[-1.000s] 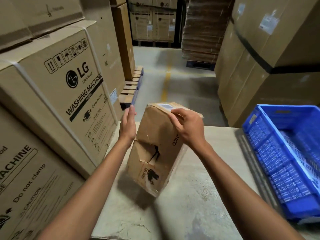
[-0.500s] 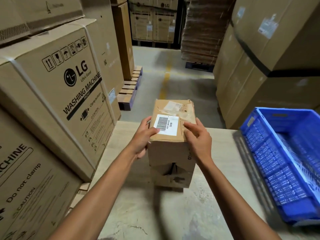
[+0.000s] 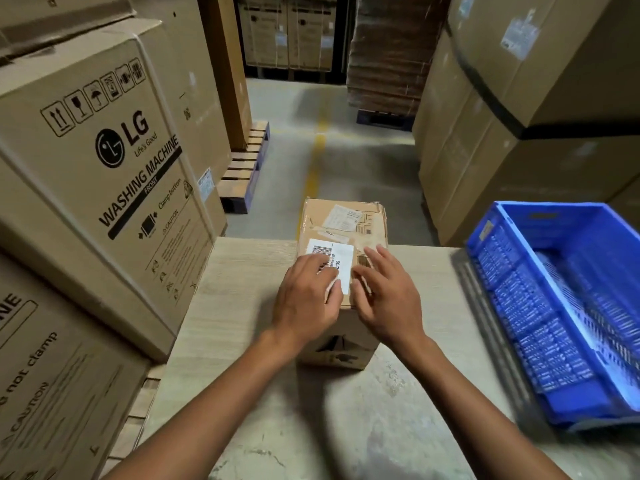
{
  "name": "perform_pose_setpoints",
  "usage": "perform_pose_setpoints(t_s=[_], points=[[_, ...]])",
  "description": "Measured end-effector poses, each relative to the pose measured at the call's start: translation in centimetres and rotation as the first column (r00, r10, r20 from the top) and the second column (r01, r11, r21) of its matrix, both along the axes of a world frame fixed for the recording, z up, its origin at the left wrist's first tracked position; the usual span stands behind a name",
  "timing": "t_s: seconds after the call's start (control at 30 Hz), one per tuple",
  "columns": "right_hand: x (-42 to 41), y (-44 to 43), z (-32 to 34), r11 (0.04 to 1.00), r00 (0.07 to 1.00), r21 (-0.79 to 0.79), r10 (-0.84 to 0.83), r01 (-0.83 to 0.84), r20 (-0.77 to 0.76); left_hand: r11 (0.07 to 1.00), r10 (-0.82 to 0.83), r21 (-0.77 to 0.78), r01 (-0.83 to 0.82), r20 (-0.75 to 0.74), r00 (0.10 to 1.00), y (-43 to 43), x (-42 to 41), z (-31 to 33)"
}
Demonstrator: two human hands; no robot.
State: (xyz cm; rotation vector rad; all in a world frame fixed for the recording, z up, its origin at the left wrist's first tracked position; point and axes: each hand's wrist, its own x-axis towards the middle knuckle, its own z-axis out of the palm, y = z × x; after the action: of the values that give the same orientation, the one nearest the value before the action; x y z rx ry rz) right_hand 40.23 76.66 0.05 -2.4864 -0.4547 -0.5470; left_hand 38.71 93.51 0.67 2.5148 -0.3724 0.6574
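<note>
Resting palms-down atop carton, both hands

Small brown cardboard box, upright on the table at its far edge. Worn, dented at the corners, clear tape across the top. White barcode label on the near half of the top face; smaller label toward the far right.

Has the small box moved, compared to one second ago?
Yes. Against the table, the box was tipped at a slant. Now it has turned level and stands flat on the table, label up.
</note>
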Motion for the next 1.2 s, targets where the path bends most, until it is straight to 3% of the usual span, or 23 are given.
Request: perform_pose_setpoints(t_s=[0.3, 0.4, 0.57, 0.73, 0.87, 1.0, 1.1, 1.2], points=[[-0.1, 0.3, 0.2, 0.985, 1.000, -0.171, -0.009, 0.013, 0.021, 0.998, 0.008, 0.068, -0.003, -0.066, 0.998, 0.6, 0.5, 0.5], [-0.1, -0.1, 0.9, 0.975, 1.000, -0.219, 0.028, -0.026, 0.003, 0.987, 0.025, 0.163, -0.005, -0.123, 0.992, 0.5, 0.4, 0.9], [2.9, 0.5, 3.6, 0.928, 0.988, -0.373, -0.067, 0.010, -0.140, 0.958, 0.101, 0.286, -0.019, -0.273, 0.957, 0.0, 3.7, 3.7], [3.9, 1.7, 3.5, 0.943, 0.980, -0.326, -0.006, -0.061, -0.199, 0.961, 0.102, 0.275, 0.031, -0.457, 0.883, 0.1, 5.1, 3.0], [4.1, 1.2, 3.1, 0.935, 0.986, -0.353, -0.013, -0.048, -0.166, 0.946, 0.120, 0.323, 0.021, -0.410, 0.904, 0.2, 5.3, 2.7], [5.8, 1.6, 2.7, 0.899, 0.994, -0.438, -0.061, 0.015, -0.091, 0.921, 0.124, 0.389, -0.010, -0.270, 0.955, 0.3, 6.2, 2.8], [6.8, 2.5, 2.8, 0.896, 0.995, -0.436, -0.100, 0.078, -0.028, 0.929, 0.152, 0.361, -0.073, -0.193, 0.969, 0.4, 8.0, 3.6], [7.2, 2.6, 2.2, 0.908, 0.988, -0.413, -0.121, 0.071, -0.098, 0.952, 0.162, 0.284, -0.114, -0.153, 0.975, 0.0, 9.8, 3.6]])
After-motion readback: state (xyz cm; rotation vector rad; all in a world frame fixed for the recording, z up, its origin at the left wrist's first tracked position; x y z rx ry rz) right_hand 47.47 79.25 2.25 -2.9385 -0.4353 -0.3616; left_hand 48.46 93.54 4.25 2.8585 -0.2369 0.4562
